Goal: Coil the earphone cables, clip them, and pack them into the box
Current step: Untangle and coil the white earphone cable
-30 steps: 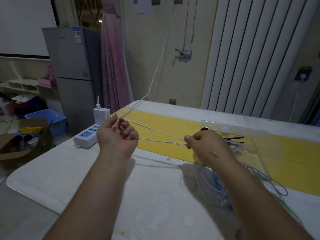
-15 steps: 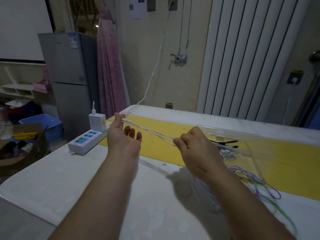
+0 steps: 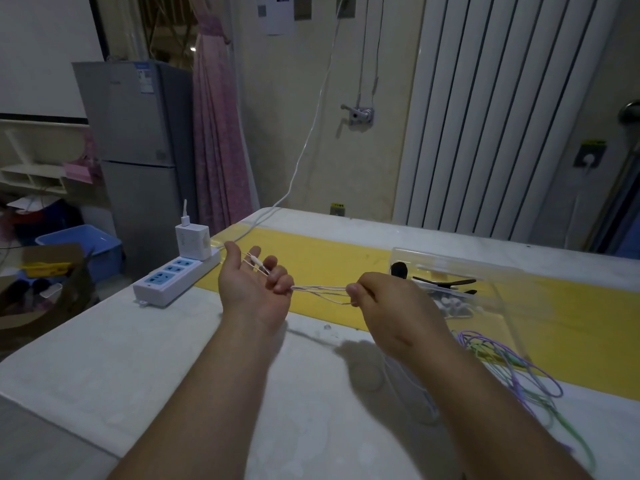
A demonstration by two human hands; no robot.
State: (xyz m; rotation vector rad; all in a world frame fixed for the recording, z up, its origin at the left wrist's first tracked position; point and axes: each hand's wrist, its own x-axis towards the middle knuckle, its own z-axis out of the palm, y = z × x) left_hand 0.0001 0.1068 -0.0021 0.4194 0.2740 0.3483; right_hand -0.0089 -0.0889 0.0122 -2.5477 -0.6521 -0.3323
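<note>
White earphone cable [image 3: 318,291] runs in several strands between the left hand [image 3: 252,289], fingers curled over it, and the pinching right hand [image 3: 391,306], above the table [image 3: 138,358]. It is taut, likely to even the loops. Just beside stands the clear box [image 3: 502,282], black clips [image 3: 446,282] inside.

White earphone cable [image 3: 318,289], yellow table strip [image 3: 329,261] — purple, green cables [image 3: 512,372]

White power strip [image 3: 176,278] with charger [image 3: 192,241], grey fridge [image 3: 138,150], pink curtain [image 3: 218,133], white radiator [image 3: 502,116]
</note>
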